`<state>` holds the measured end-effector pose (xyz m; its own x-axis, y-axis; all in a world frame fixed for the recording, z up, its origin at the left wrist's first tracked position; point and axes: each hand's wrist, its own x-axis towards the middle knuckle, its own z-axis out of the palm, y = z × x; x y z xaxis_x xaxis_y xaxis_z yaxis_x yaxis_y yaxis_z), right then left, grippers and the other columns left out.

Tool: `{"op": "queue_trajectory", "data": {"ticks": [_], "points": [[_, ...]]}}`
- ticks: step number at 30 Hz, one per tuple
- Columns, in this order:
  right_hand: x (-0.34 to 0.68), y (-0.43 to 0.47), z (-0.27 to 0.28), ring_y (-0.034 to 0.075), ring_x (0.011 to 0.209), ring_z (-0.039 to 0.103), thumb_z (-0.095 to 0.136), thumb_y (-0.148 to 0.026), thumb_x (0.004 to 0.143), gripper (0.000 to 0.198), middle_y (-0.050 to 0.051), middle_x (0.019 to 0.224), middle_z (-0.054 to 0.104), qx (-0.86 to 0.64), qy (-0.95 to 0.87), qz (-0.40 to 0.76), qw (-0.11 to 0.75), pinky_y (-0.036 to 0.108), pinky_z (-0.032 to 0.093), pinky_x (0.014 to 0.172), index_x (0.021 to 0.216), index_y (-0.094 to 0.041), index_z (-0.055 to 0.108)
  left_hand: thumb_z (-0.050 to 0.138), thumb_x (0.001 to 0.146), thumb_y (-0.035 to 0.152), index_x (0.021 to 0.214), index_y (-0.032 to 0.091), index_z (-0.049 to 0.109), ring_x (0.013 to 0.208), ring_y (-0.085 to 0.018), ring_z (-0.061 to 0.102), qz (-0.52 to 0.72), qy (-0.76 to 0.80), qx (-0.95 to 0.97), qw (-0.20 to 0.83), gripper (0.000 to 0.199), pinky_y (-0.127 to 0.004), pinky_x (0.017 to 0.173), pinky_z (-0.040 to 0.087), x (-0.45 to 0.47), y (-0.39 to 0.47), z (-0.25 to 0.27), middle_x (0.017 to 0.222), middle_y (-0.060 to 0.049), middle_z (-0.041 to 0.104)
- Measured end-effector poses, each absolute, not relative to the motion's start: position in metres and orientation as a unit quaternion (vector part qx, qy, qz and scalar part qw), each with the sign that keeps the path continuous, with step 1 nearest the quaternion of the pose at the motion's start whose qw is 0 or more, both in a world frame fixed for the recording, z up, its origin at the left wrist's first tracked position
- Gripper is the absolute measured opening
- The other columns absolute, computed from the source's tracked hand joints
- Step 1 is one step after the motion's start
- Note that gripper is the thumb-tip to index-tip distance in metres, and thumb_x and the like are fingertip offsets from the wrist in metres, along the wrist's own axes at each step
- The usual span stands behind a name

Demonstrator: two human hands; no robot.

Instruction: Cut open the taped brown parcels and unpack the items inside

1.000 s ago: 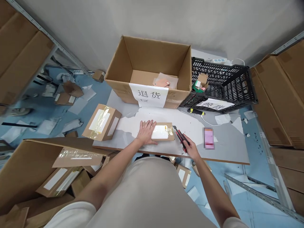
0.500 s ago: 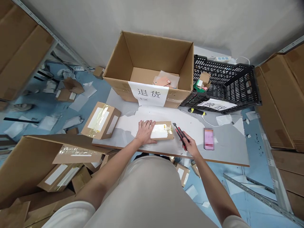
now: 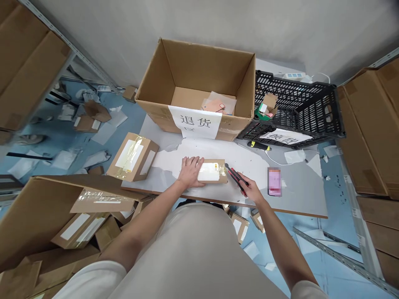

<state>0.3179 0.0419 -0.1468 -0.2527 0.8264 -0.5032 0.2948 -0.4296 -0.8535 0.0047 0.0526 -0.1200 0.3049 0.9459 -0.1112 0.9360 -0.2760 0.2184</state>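
Observation:
A small flat cardboard box [image 3: 215,171] with a white label and clear tape at its right end lies on the table [image 3: 249,166]. My left hand [image 3: 190,172] grips the box's left end, fingers over the top and thumb along the near side. In my right hand [image 3: 249,189] is a black and red utility knife [image 3: 237,178], its fingers closed round the handle. The knife's tip points up and left, at the taped right end of the box; whether it touches the tape I cannot tell.
A taped carton [image 3: 132,158] stands on the left. Behind are a large open carton [image 3: 152,106] and a black plastic crate [image 3: 314,112]. A black and yellow tool [image 3: 258,145] and a phone [image 3: 274,181] lie to the right. Another open carton [image 3: 18,216] holds several boxes at lower left.
My right hand has brought the knife slightly left, so its tip is now at the box's right end. My left hand and the box have stayed in place.

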Motion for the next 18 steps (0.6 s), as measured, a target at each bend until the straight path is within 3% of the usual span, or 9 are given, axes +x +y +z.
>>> {"op": "queue_trajectory", "data": {"ticks": [6, 18], "points": [[0.339, 0.048, -0.14, 0.006, 0.035, 0.037, 0.054, -0.053, 0.079, 0.063, -0.002, 0.059, 0.057, -0.558, -0.538, 0.612, 0.156, 0.021, 0.034, 0.034, 0.132, -0.019, 0.049, 0.068, 0.05, 0.059, 0.141, 0.013, 0.026, 0.12, -0.037, 0.032, 0.018, 0.582, 0.803, 0.131, 0.111, -0.053, 0.107, 0.006, 0.004, 0.053, -0.121, 0.138, -0.018, 0.037], [0.339, 0.051, -0.131, 0.005, 0.034, 0.035, 0.056, -0.058, 0.077, 0.07, -0.001, 0.059, 0.057, -0.542, -0.511, 0.658, 0.109, 0.02, 0.03, 0.032, 0.135, -0.02, 0.045, 0.068, 0.05, 0.059, 0.142, 0.014, 0.025, 0.119, -0.038, 0.033, 0.029, 0.578, 0.803, 0.144, 0.111, -0.052, 0.107, 0.008, 0.002, 0.052, -0.122, 0.137, -0.017, 0.039]]}}
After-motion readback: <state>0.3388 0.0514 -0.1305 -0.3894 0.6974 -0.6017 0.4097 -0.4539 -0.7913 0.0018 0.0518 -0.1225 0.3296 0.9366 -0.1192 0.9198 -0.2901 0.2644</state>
